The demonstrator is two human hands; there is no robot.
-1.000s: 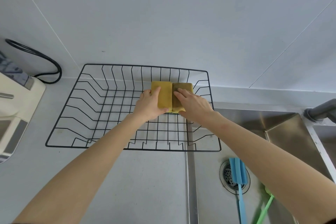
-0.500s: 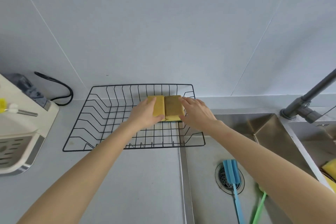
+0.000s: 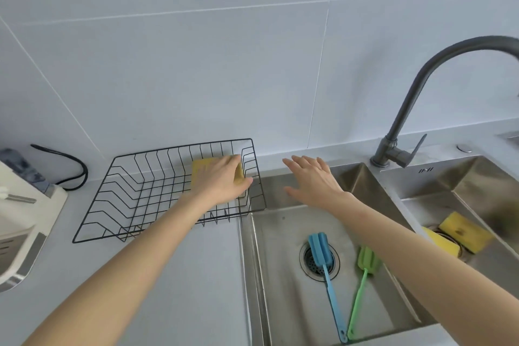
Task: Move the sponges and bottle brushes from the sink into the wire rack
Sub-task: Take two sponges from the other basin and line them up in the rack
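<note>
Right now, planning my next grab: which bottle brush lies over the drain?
The blue bottle brush: its head covers the drain; the green bottle brush lies beside it, off the drain.

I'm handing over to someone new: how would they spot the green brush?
Start at the grey curved metal tap and look down into the left steel sink basin. Two long-handled bottle brushes lie by the round drain; the green plastic bottle brush is the right one, off the drain, beside the blue plastic bottle brush.
</note>
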